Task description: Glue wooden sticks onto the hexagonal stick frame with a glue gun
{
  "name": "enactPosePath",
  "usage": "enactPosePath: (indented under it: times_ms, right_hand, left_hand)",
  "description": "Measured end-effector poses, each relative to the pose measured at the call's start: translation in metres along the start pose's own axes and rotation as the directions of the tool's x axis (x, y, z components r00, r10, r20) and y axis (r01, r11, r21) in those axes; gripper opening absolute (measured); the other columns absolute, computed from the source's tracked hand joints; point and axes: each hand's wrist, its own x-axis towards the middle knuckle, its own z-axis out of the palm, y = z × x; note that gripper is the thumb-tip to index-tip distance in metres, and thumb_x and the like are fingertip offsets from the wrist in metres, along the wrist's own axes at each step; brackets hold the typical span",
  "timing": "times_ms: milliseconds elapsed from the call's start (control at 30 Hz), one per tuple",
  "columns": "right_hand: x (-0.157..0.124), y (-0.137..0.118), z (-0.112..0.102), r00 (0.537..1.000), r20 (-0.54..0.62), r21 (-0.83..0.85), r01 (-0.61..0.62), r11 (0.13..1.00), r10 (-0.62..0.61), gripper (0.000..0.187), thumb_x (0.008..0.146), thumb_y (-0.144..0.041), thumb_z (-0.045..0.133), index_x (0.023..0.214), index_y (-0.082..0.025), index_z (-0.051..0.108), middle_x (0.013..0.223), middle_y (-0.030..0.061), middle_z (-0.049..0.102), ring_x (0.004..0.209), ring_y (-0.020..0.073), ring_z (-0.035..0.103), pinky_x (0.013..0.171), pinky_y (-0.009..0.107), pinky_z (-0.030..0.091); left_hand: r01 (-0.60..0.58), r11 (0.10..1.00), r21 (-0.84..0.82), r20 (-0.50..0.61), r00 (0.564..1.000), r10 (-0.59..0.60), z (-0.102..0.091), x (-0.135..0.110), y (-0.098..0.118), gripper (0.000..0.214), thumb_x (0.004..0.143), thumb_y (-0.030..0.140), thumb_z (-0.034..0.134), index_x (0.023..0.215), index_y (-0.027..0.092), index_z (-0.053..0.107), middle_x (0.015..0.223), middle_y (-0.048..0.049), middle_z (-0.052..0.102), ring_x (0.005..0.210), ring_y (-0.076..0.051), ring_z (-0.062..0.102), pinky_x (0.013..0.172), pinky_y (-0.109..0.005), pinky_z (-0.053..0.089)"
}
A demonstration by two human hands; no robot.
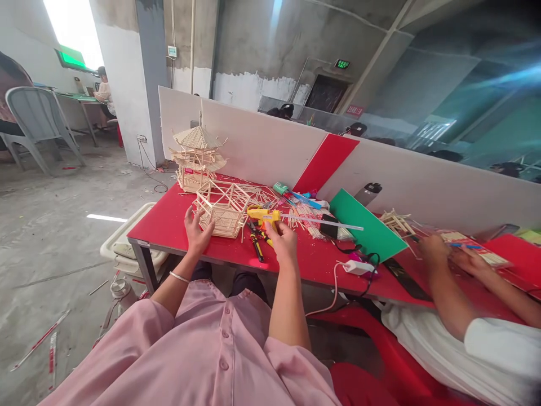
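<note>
My right hand [282, 241] is wrapped round a yellow hot glue gun [262, 214], with a long clear glue stick [321, 221] jutting out of its back. The gun's nozzle points left at an open frame of thin wooden sticks [224, 211] on the red table. At the frame's left side is my left hand [198, 230], thumb and fingers apart around its near corner; whether they press on the sticks is hard to see. Pliers with black and yellow handles [256, 245] lie just below the gun. Behind the frame stands a finished-looking stick pagoda [198, 155].
Loose sticks [262, 194] and bagged sticks [310, 220] lie behind the gun. A green board [367, 223] leans to the right, near a white power strip [358, 267] with cords. A co-worker's hands [437, 254] work at the far right. A white partition [253, 141] borders the table [169, 225].
</note>
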Motion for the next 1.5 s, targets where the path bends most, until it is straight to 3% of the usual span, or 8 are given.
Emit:
enactPosePath:
  times_ms: [167,333,533,733,967,1100,1300,1500]
  right_hand:
    - [0.003,0.004,0.011,0.996,0.018,0.14,-0.087,0.986,0.085,0.083,0.064,-0.086,0.057,0.099,-0.013,0.075,0.075,0.0075,0.072,0.058,0.0155,0.063,0.053,0.027,0.051]
    - [0.001,-0.003,-0.009,0.996,-0.056,0.114,-0.067,0.991,0.074,0.076,0.067,-0.083,0.058,0.094,-0.014,0.075,0.069,0.0056,0.069,0.056,0.0149,0.059,0.052,0.026,0.046]
    - [-0.005,-0.033,-0.015,0.99,-0.121,-0.079,0.065,0.995,-0.074,0.056,0.076,-0.07,0.061,0.088,-0.018,0.076,0.069,0.0049,0.069,0.066,0.0175,0.056,0.062,0.027,0.039]
    - [-0.014,-0.057,-0.011,0.97,0.0,-0.429,0.219,0.877,-0.242,0.053,0.09,-0.063,0.047,0.103,-0.021,0.077,0.078,0.0074,0.072,0.066,0.0182,0.055,0.06,0.027,0.032]
    - [-0.014,-0.07,-0.01,0.966,-0.033,-0.543,0.199,0.816,-0.257,0.047,0.093,-0.056,0.048,0.105,-0.02,0.077,0.085,0.0096,0.074,0.071,0.0185,0.058,0.061,0.028,0.029]
    - [-0.016,-0.066,-0.014,0.976,-0.004,-0.532,0.182,0.827,-0.217,0.048,0.089,-0.059,0.052,0.108,-0.022,0.077,0.085,0.0091,0.075,0.07,0.0199,0.059,0.06,0.028,0.032]
    - [-0.02,-0.053,-0.026,0.965,-0.053,-0.433,0.209,0.877,-0.256,0.052,0.084,-0.064,0.057,0.108,-0.023,0.079,0.088,0.0083,0.077,0.075,0.0221,0.065,0.064,0.029,0.042]
    - [-0.024,-0.024,-0.014,0.969,-0.038,-0.231,0.228,0.946,-0.243,0.054,0.08,-0.063,0.064,0.11,-0.02,0.078,0.1,0.01,0.078,0.09,0.027,0.07,0.079,0.035,0.054]
  left_hand:
    - [-0.009,1.0,-0.017,-0.038,0.999,0.009,0.005,0.001,-0.007,0.028,0.08,0.035,0.076,0.105,0.022,0.074,0.156,-0.0124,0.039,0.144,-0.033,0.038,0.119,-0.049,0.034]
    - [-0.096,0.995,-0.027,-0.055,0.994,0.095,0.01,0.001,-0.012,0.016,0.083,0.038,0.074,0.087,0.022,0.078,0.154,-0.0095,0.044,0.143,-0.033,0.038,0.118,-0.051,0.034]
    - [-0.102,0.994,-0.031,-0.062,0.993,0.1,0.011,0.001,-0.014,0.017,0.085,0.038,0.071,0.086,0.023,0.079,0.153,-0.01,0.047,0.141,-0.033,0.04,0.117,-0.053,0.035]
    - [-0.094,0.995,-0.032,-0.05,0.994,0.092,0.012,0.0,-0.013,0.02,0.087,0.041,0.069,0.086,0.024,0.079,0.153,-0.0077,0.048,0.141,-0.032,0.04,0.118,-0.053,0.035]
    - [-0.122,0.993,-0.005,-0.07,0.99,0.121,0.013,-0.001,-0.01,0.022,0.088,0.041,0.066,0.085,0.025,0.081,0.154,-0.0054,0.048,0.145,-0.032,0.036,0.12,-0.054,0.033]
    - [-0.119,0.993,0.015,-0.073,0.99,0.12,0.012,-0.003,-0.007,0.024,0.089,0.042,0.065,0.085,0.025,0.082,0.153,-0.0061,0.049,0.144,-0.034,0.037,0.118,-0.054,0.036]
    - [-0.19,0.981,0.043,-0.058,0.98,0.192,0.008,-0.006,0.0,0.024,0.089,0.042,0.065,0.084,0.026,0.082,0.155,-0.0034,0.047,0.146,-0.033,0.034,0.118,-0.052,0.037]
    - [-0.185,0.982,0.043,-0.063,0.98,0.187,0.006,-0.006,0.004,0.023,0.089,0.04,0.064,0.085,0.026,0.082,0.156,-0.0038,0.045,0.146,-0.032,0.033,0.119,-0.052,0.036]
